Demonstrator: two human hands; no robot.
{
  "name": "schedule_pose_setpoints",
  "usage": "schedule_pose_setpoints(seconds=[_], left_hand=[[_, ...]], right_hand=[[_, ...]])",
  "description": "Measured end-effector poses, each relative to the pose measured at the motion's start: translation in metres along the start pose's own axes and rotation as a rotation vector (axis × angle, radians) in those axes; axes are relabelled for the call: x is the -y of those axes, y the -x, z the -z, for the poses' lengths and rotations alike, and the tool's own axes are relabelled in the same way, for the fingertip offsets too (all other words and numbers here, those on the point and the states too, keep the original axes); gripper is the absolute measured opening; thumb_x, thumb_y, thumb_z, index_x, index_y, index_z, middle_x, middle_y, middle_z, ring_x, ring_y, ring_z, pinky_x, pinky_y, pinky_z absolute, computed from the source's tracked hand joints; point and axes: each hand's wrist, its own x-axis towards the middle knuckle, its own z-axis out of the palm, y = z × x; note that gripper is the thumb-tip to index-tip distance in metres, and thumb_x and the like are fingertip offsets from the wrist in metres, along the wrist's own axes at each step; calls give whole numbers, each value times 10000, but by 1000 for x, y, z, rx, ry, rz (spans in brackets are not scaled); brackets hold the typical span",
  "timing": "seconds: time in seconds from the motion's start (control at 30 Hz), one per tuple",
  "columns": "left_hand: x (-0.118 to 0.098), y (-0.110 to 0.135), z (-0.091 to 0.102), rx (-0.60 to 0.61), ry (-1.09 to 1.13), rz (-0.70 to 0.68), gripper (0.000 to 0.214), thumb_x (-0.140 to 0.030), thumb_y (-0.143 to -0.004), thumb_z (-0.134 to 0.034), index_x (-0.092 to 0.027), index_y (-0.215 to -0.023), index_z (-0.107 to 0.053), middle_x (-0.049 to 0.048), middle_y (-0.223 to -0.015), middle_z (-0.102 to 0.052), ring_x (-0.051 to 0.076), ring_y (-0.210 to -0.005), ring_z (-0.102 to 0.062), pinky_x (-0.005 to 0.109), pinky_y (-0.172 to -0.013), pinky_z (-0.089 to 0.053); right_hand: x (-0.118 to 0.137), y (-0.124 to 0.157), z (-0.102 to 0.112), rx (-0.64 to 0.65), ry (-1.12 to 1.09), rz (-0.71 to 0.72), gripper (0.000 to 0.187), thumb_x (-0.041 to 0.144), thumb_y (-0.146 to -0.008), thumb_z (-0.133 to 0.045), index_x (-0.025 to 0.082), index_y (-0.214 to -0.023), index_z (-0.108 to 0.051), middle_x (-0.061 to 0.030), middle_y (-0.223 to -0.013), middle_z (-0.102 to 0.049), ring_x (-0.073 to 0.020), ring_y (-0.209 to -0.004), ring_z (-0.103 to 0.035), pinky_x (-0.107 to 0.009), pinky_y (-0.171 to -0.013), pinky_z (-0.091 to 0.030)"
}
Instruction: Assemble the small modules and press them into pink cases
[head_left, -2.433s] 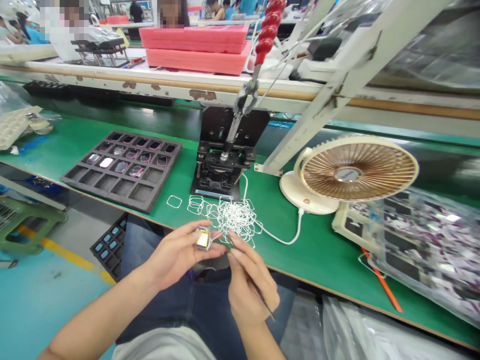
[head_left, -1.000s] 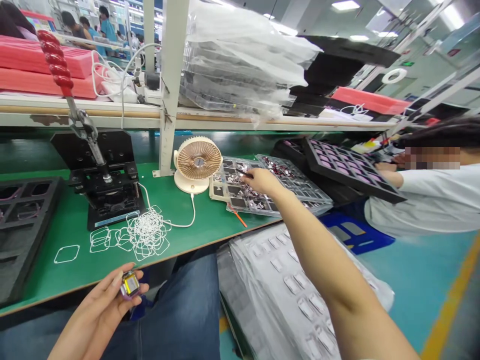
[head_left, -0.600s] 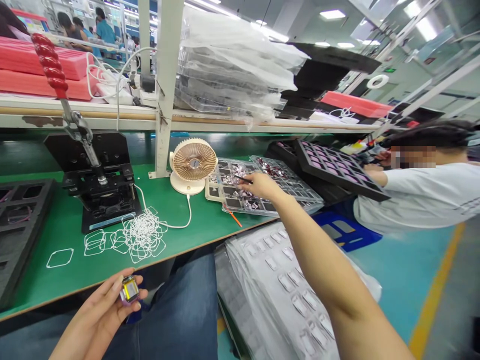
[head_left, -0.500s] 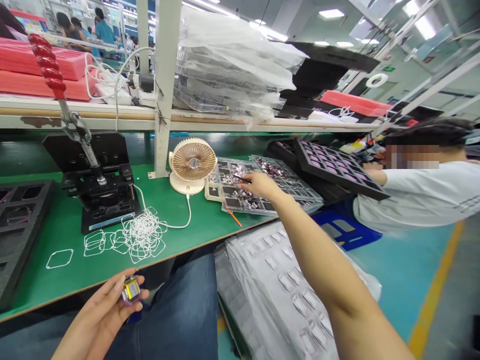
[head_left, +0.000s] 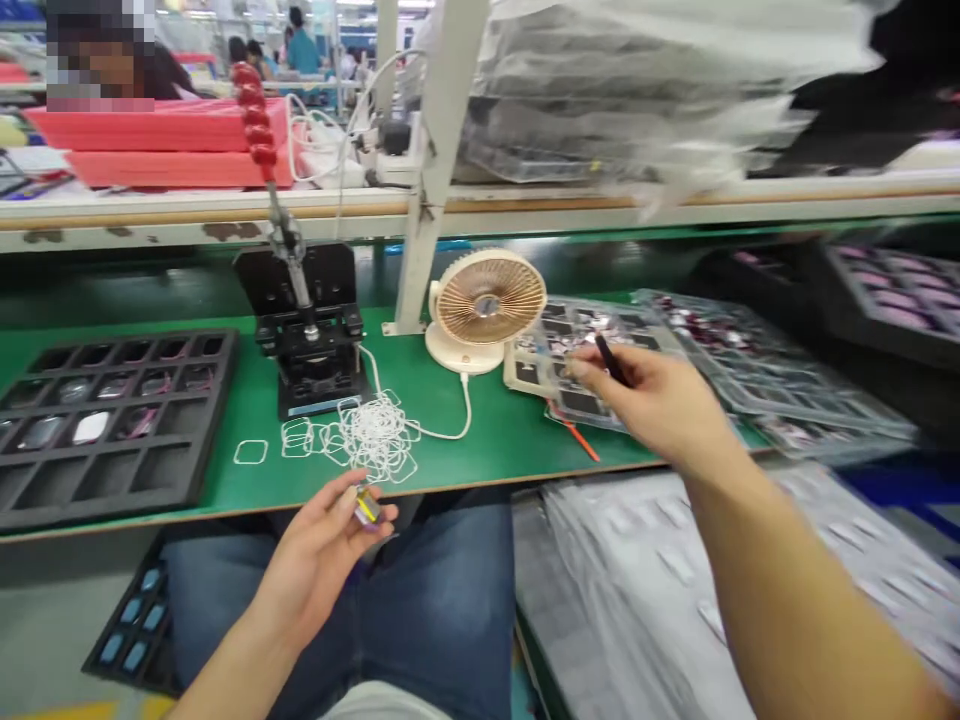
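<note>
My left hand (head_left: pixel 330 540), above my lap at the table's front edge, grips a small watch-sized case (head_left: pixel 367 506) with a yellow and grey face. My right hand (head_left: pixel 645 390) is closed around slim black tweezers (head_left: pixel 611 360), over the clear tray (head_left: pixel 592 395) of small shiny parts. Blur hides whether the tips hold a part. White square ring gaskets (head_left: pixel 379 435) lie in a tangled heap beyond my left hand, and a single ring gasket (head_left: pixel 250 452) lies apart to their left.
A black hand press (head_left: pixel 311 340) with a red handle stands behind the gaskets, beside a cream fan (head_left: pixel 487 305). At left lies a black foam tray (head_left: pixel 214 420) with cases in some pockets. Plastic-wrapped trays (head_left: pixel 600 580) are stacked at lower right. An orange stick (head_left: pixel 581 440) lies near the table edge.
The view has swung left, bringing the whole foam tray in and the seated co-worker at right out. My right hand has drawn back from the parts with the tweezers; my left still holds the case.
</note>
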Motion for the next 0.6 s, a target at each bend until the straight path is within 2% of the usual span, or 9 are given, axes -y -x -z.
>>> schedule_pose_setpoints(seconds=[0.03, 0.1, 0.13, 0.2, 0.3, 0.4, 0.47, 0.53, 0.6], left_hand=[[-1, -1, -1, 9, 3, -4, 364, -291, -916, -848, -136, -1239, -780, 151, -1166, -789, 349, -1098, -785, 421, -954, -648], [-1, -2, -1, 21, 8, -18, 322, -282, -936, -826, -136, -1220, -784, 146, -1160, -783, 341, -1090, -782, 421, -954, -643], [-2, -1, -1, 27, 10, -31, 306, -277, -946, -814, -137, -1216, -782, 143, -1155, -780, 335, -1084, -781, 420, -957, -640], [-3, 1, -1, 35, 16, -66, 274, -270, -965, -790, -141, -1206, -780, 133, -1145, -774, 324, -1083, -777, 418, -967, -634], [-5, 4, 1, 10, 30, -159, 237, -258, -969, -785, -163, -1187, -778, 113, -1145, -767, 314, -1122, -766, 430, -1011, -621], [-5, 5, 6, -56, 33, -306, 300, -235, -927, -830, -201, -1220, -770, 94, -1202, -758, 325, -1203, -745, 465, -1092, -587], [-2, 6, 12, -88, 14, -393, 373, -239, -910, -850, -215, -1271, -758, 100, -1255, -753, 338, -1242, -733, 482, -1123, -567], [3, 6, 18, -88, -30, -461, 396, -255, -927, -838, -225, -1310, -744, 125, -1308, -747, 336, -1250, -733, 485, -1129, -560], [8, 6, 23, -73, -89, -550, 379, -252, -948, -817, -241, -1319, -740, 139, -1355, -725, 342, -1276, -720, 489, -1126, -561]], right_hand=[[16, 18, -17, 27, -166, 21, 411, 600, -930, -759, 223, -1088, -803, -92, -1007, -808, -283, -898, -754, -393, -845, -586], [48, 57, -55, 155, -434, 10, 417, 577, -919, -798, 233, -1155, -793, -75, -976, -808, -261, -900, -760, -370, -846, -606], [63, 76, -74, 216, -518, -7, 412, 564, -937, -786, 239, -1191, -795, -72, -997, -811, -252, -910, -762, -362, -848, -609], [86, 107, -110, 326, -645, -46, 352, 544, -956, -777, 241, -1130, -826, -74, -1029, -815, -246, -954, -762, -354, -883, -604], [105, 135, -150, 428, -840, -164, 336, 547, -932, -818, 245, -1080, -836, -71, -1025, -822, -227, -934, -759, -333, -876, -597], [119, 149, -170, 472, -1053, -291, 353, 526, -874, -899, 240, -1051, -792, -64, -991, -820, -208, -898, -751, -311, -852, -590], [129, 155, -177, 496, -1146, -366, 385, 510, -848, -933, 235, -1039, -744, -54, -914, -808, -179, -788, -718, -280, -753, -570], [138, 160, -183, 530, -1199, -450, 426, 519, -830, -948, 229, -1033, -711, -39, -839, -785, -111, -569, -578, -225, -552, -455], [145, 165, -188, 575, -1258, -543, 459, 542, -800, -964, 212, -975, -696, -35, -830, -769, -42, -441, -364, -201, -431, -259]])
